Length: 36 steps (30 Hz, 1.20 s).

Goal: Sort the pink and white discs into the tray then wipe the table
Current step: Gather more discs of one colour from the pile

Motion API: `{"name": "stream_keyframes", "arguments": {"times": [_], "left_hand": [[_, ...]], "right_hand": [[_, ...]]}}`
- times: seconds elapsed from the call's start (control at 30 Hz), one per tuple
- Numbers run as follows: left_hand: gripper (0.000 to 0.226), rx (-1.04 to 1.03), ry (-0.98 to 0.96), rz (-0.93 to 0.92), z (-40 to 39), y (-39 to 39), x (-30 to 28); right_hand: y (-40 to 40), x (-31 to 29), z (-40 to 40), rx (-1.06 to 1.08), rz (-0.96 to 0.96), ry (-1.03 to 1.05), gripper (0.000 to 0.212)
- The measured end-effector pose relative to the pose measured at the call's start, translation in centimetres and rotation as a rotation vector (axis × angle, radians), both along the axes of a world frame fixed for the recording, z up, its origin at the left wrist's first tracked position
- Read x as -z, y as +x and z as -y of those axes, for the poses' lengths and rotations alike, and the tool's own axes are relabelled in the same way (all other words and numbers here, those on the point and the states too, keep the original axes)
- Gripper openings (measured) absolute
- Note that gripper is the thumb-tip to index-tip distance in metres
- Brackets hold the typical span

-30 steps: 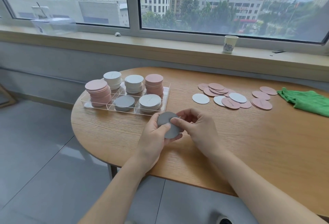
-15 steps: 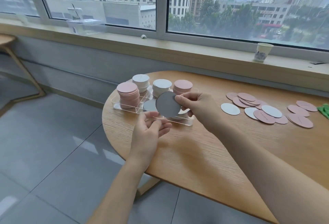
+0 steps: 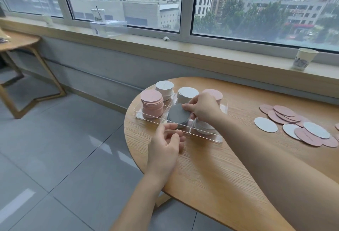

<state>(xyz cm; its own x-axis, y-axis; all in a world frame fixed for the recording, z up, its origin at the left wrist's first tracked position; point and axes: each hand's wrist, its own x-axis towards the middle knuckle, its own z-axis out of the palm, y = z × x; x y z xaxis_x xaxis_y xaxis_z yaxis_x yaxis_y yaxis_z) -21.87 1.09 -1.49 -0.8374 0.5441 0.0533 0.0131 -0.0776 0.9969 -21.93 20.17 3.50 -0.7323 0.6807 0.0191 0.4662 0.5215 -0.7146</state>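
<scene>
Head view, the only one. Sorting step is in hand, wiping not started.

Right hand (image 3: 203, 107) reaches over the clear tray (image 3: 216, 138) and pinches a grey-white disc (image 3: 178, 114) by its right edge, fingers curled on it. Disc sits tilted over the near-middle compartment, just above what looks like a short stack of the same colour. Can't tell if it's touching that stack yet.

Left hand (image 3: 165, 146) is at the tray's near wall, fingers loosely curled, thumb and forefinger close at the rim. Looks like it's steadying the tray, but whether it actually grips the wall or just rests there, can't tell.

Tray is on the left end of the bench (image 3: 211, 175). Already loaded: pink stack (image 3: 151, 102) near-left, two white stacks (image 3: 164, 87) behind it, another pink stack partly hidden behind the right hand, white stack under the right wrist.

Still loose on the bench, well to the right: a scatter of pink and white discs (image 3: 293, 122), overlapping.

A paper cup (image 3: 304, 61) stands on the window sill.

Next move, my read: lower the disc flat onto its stack and let go, keeping it inside the dividers. Then reach right for the loose pile. Those overlap, so each one needs separating by colour before pick-up. No wiping cloth visible in this shot.
</scene>
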Motion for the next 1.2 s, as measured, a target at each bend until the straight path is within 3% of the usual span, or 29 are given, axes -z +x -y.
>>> {"name": "stream_keyframes", "arguments": {"times": [0.23,0.4,0.53,0.87,1.03,1.2], "left_hand": [[0.022,0.004,-0.026,-0.033,0.3,0.3,-0.1],[0.024,-0.007,-0.068,-0.115,0.0,0.5,0.0],[0.024,0.022,-0.116,-0.223,-1.0,2.0,0.1],[0.026,0.228,-0.071,-0.212,-7.4,10.4,-0.5],[0.026,0.275,-0.089,-0.212,-9.3,13.1,0.4],[0.025,0.275,-0.116,-0.224,-10.0,13.1,0.9]], "right_hand": [[-0.3,-0.3,0.7,-0.021,0.045,0.215,0.027],[2.2,-0.9,0.6,0.007,-0.030,0.298,0.026],[8.2,-0.4,-0.1,0.028,-0.079,0.313,0.024],[24.0,4.8,-6.5,0.326,-0.004,0.321,0.027],[23.6,5.9,-9.4,0.380,-0.042,0.294,0.043],[21.5,5.2,-11.0,0.406,0.169,0.348,0.061]]}}
